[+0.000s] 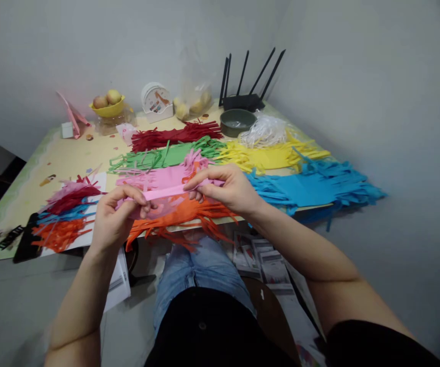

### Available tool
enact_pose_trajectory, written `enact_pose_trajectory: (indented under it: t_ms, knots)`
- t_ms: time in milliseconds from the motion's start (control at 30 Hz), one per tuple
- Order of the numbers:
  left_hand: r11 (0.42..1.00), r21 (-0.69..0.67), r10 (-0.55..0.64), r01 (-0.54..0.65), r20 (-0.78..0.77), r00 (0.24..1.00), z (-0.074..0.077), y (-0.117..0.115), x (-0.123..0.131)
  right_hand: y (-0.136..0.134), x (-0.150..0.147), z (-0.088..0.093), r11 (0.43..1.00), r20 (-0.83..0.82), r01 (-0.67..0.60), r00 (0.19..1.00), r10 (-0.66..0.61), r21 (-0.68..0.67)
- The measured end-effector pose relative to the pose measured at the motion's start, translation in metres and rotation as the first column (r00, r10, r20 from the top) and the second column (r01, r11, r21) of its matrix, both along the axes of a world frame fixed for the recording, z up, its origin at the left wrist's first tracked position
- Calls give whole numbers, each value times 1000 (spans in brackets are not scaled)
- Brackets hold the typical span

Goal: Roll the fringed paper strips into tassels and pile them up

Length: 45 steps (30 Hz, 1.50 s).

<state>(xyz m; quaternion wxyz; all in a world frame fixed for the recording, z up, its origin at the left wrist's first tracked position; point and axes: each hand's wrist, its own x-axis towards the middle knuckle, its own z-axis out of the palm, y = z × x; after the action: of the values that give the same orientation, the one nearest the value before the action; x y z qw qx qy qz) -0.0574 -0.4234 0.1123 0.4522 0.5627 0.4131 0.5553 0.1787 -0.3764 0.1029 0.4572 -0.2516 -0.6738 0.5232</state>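
Observation:
My left hand (117, 216) and my right hand (227, 189) pinch the two ends of a pink paper strip (166, 191) and hold it level above the table's front edge. Both hands have their fingers closed on it. Under the strip lie a pink fringed paper sheet (162, 176) and an orange fringed sheet (184, 216) whose cut ends hang over the edge. Beyond them lie green (166, 155), dark red (174, 135), yellow (269, 155) and blue (311, 186) fringed sheets.
A heap of mixed cut strips (67, 214) rests on white paper at the left. At the back stand a yellow fruit bowl (107, 107), a grey bowl (237, 122), a black router (246, 99) and a white strip pile (264, 130). Walls close the back and right.

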Motion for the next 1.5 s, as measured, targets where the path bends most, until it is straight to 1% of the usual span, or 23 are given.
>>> enact_pose_trajectory:
  t_ms: [100,167,233,300,333,400,467,500,567,600,667,733,800,867,933,1000,1067,1133,1233,1333,1400,1433,1500]
  knots:
    - [997,46,63,-64,20,998,-4,-3,5,-2,-5,-2,995,-80,6,997,-14,-96]
    - [995,45,81,-84,63,995,-5,-4,8,-4,-7,-3,992,-125,8,992,-23,-123]
    - [998,30,55,-58,101,993,-5,-5,8,-4,-7,-3,994,-142,6,990,-21,-108]
    - [999,31,-9,7,70,998,-3,-6,5,-4,-5,-3,998,-126,-21,992,13,-66]
    - [998,41,-39,39,7,999,-2,-7,3,-3,-3,-2,999,-94,-34,995,30,-40]
    - [996,71,-44,60,-203,978,-1,-8,-1,-2,2,-1,999,26,-17,1000,16,43]
    - [992,127,32,24,-423,906,-1,-9,-3,-2,5,2,979,161,57,983,-89,194]
    - [986,166,83,0,-497,864,-1,-10,-3,-3,6,3,956,215,93,964,-156,279]
    - [974,223,151,-27,-564,812,-1,-9,-2,-4,8,5,904,291,126,921,-260,409]
    - [974,227,155,-24,-580,800,-1,-9,-2,-4,9,5,888,325,127,900,-291,443]
    - [979,202,135,-9,-621,772,0,-8,-1,-5,9,6,875,376,127,868,-326,466]
    - [982,186,125,0,-662,739,3,-8,0,-4,10,6,876,380,134,863,-334,464]
    - [982,191,132,-8,-651,747,4,-8,0,-4,9,5,899,332,132,899,-287,418]
    - [987,157,119,-35,-563,818,2,-9,1,-6,7,3,953,217,98,962,-164,286]
    - [993,94,109,-76,-418,902,-2,-9,2,-7,4,1,992,72,40,996,-49,121]
    - [994,29,105,-101,-252,962,-7,-9,3,-9,1,-2,1000,-24,0,1000,1,13]
    - [996,-34,77,-81,-89,993,-11,-8,4,-7,0,-5,999,-67,-26,997,24,-34]
    - [995,-92,43,-39,38,998,-13,-6,5,-4,1,-8,995,-111,-72,992,63,-74]
    - [991,-130,9,8,135,991,-14,-4,6,3,2,-12,981,-174,-152,976,130,-121]
    - [992,-116,-22,41,163,986,-18,-2,4,8,3,-14,975,-187,-193,968,170,-113]
    - [993,-99,-50,63,129,990,-19,0,-1,9,4,-14,982,-152,-173,975,161,-70]
    - [992,-92,-80,86,67,995,-19,1,-5,9,5,-13,989,-107,-145,984,141,-28]
    - [986,-63,-165,155,-183,969,-13,2,-14,8,8,-12,988,36,-75,997,71,135]
